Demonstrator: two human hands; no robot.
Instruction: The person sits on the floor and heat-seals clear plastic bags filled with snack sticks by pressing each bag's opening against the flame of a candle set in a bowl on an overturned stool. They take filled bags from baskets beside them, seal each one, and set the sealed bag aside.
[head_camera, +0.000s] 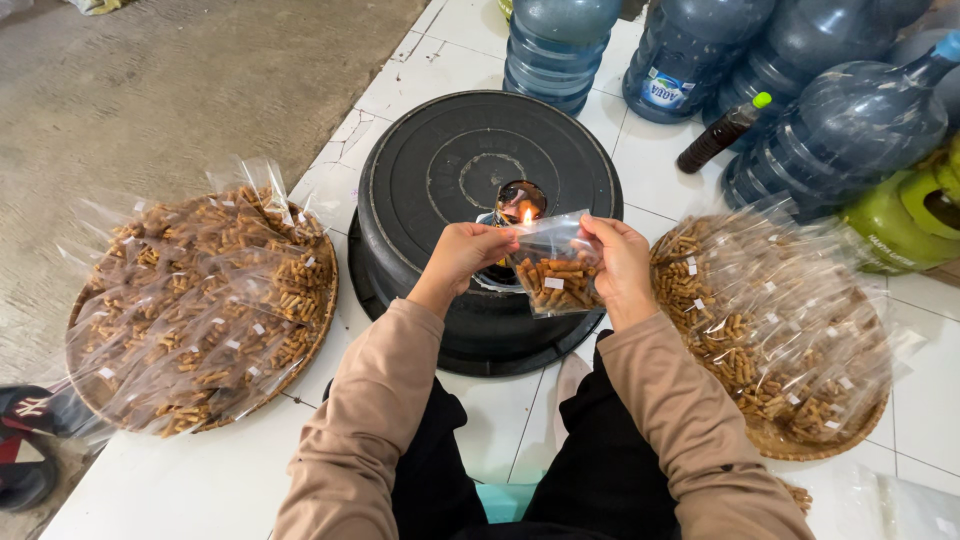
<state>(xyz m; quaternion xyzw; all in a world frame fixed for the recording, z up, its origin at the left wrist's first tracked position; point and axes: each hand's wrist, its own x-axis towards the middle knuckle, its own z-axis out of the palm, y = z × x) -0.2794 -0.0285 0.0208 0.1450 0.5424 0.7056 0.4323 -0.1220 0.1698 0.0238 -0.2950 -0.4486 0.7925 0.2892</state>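
Observation:
My left hand (466, 256) and my right hand (620, 258) pinch the two upper corners of a small clear plastic bag (553, 265) partly filled with short brown snack sticks. The bag's top edge is held right beside a small flame (526, 214) burning in a hole at the middle of an upturned black plastic basin (440, 170). Both hands hover over the basin's near half. My tan sleeves and dark trousers fill the lower middle.
A round woven tray (310, 330) piled with filled snack bags lies left, and another woven tray (800, 440) lies right. Several large blue water jugs (850, 120), a dark bottle (722, 133) and a green gas cylinder (905, 220) stand behind. White tiled floor; bare concrete at upper left.

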